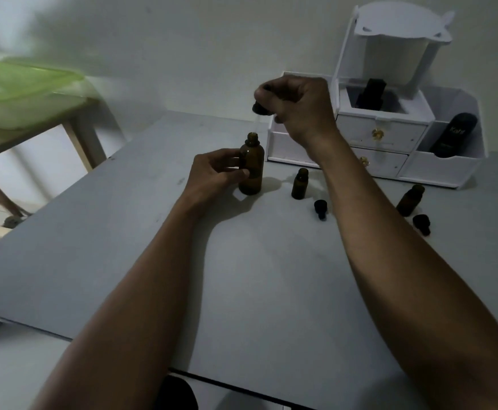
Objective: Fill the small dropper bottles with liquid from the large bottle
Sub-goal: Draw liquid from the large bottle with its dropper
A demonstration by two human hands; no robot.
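One head-worn view only — wide-angle, close above the table [108, 247], facing forward and down, the wall [197, 39] at twelve o'clock.

A home room; a white cosmetics organizer [390, 130] with drawers is sitting on the grey table [108, 247] against a plain wall, holding a black toiletry tube [453, 134]; a wooden stool [83, 140] is standing alongside.
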